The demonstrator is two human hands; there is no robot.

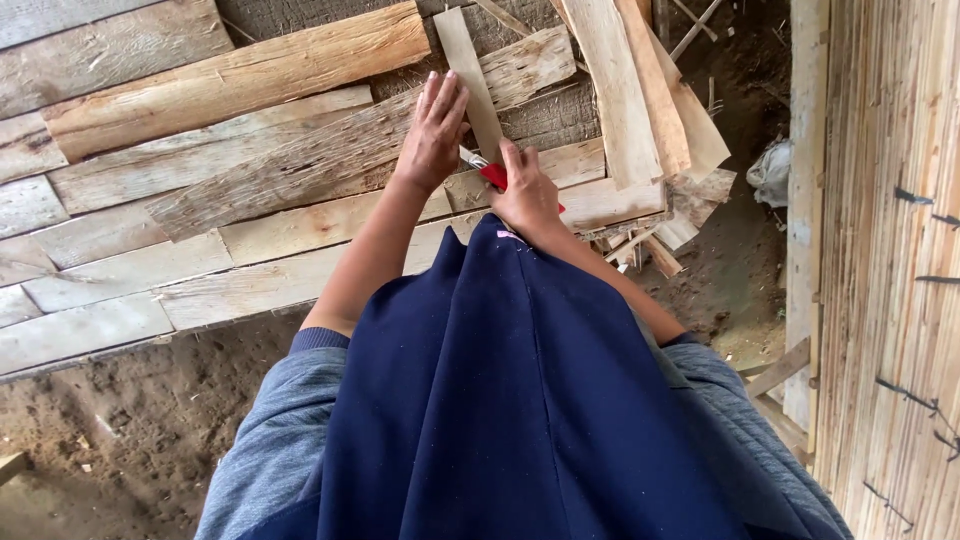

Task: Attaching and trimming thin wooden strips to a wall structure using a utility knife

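Note:
My left hand (434, 130) lies flat, fingers stretched, on a rough grey plank (300, 165) and against a narrow pale wooden strip (470, 80) that runs away from me. My right hand (527, 190) is closed around a small tool with a red handle (494, 176); its metal tip (471, 157) points toward the strip, just beside my left hand. A dark blue cloth (510, 400) hangs down in front of me and hides my lower forearms and body.
Weathered boards (130, 250) lie side by side on the bare earth (130, 430). Loose pale offcuts (640, 90) are piled at the upper right. A wall of upright split cane (890, 250) stands at the right. A white rag (771, 172) lies by it.

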